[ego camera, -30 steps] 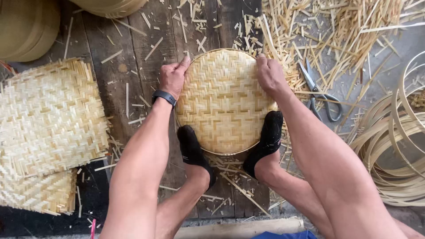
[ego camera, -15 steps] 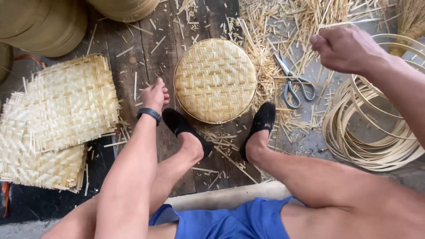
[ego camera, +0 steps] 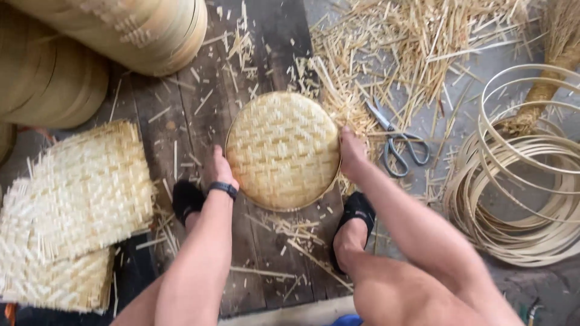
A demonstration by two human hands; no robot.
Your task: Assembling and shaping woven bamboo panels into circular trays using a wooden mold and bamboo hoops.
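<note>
Floor: dark wooden plank floor (ego camera: 266, 36), littered with pale straw offcuts.
Rings: coiled thin bamboo hoops (ego camera: 531, 199), right, well apart.
Mats: square woven bamboo mats (ego camera: 78, 199), stacked left.
Tray: round woven bamboo tray (ego camera: 282, 150) lies flat between both feet.
Scissors: grey metal scissors (ego camera: 396, 142), untouched.
Change: right hand (ego camera: 352, 151) has returned from the hoops to the tray rim; left hand (ego camera: 219, 170) sits beside the opposite edge; grip flat, fingers unclosed.

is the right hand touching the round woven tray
Touching. The head view shows the right hand pressed against the right rim of the round woven tray, with no gap between them.
</note>
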